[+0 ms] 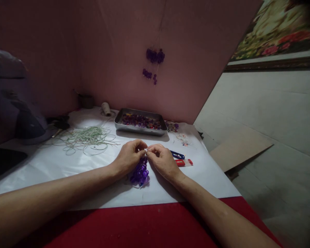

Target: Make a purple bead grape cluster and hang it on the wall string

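Observation:
A cluster of shiny purple beads (140, 173) hangs below my hands, low over the white table cover (93, 186). My left hand (130, 154) pinches the top of the cluster, where something small and whitish, perhaps a bead or string end, shows between the fingertips. From the other side, my right hand (161, 158) has its thumb and fingers pinched together at the same spot. The fingers hide most of what they grip. Just right of my right hand lie a blue thread snipper (177, 155) and a red box cutter (183, 162).
Behind the hands stands a metal tray (142, 130) of mixed beads, with loose beads (172, 126) beside it. Tangled pale green cord (89, 137) spreads at left, near a thread spool (106, 109). Purple bead clusters (152, 55) hang on the pink wall. A red cloth (134, 225) covers the front.

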{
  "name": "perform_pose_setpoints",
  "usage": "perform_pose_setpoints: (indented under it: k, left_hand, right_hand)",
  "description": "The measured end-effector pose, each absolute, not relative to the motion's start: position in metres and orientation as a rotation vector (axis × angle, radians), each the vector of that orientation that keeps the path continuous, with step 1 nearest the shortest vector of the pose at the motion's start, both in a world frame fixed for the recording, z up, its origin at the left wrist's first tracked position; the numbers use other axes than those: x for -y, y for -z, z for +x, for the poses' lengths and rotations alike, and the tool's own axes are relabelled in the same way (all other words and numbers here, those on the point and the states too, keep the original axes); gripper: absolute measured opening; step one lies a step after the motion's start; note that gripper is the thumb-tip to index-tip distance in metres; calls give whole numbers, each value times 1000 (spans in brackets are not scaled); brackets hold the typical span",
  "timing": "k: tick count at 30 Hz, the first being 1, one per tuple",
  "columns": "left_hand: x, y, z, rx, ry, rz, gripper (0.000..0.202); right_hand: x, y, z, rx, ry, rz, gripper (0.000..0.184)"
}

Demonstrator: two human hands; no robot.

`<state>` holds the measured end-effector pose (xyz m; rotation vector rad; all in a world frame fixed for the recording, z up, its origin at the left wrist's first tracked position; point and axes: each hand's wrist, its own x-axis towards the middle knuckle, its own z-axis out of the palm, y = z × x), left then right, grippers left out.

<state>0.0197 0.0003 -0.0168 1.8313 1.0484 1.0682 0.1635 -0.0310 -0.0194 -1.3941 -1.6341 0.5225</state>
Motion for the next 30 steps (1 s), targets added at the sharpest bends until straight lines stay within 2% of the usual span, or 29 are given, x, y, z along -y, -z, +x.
perform_pose_setpoints:
  k: [15,18,22,25,30]
  left_hand:
    - [-4,22,20,-1021,-1052,1749,12]
    - [-2,17,19,-1095,-1121,1899,7]
    - [2,15,18,-1122,-1248,1954,12]
    - [4,16,19,-1086,-1165,1836,19]
    - [0,19,21,-1003,-1096,1713,14]
  right_hand:
    - [32,21,163,1614,-538,-1374,16]
    - [32,22,164,1625,-527,-1370,18]
    - [32,22,164,1627,-519,-1367,16]
    - [32,22,163,1614,-515,-1361,16]
    - [33,22,163,1617,-510,-1340,14]
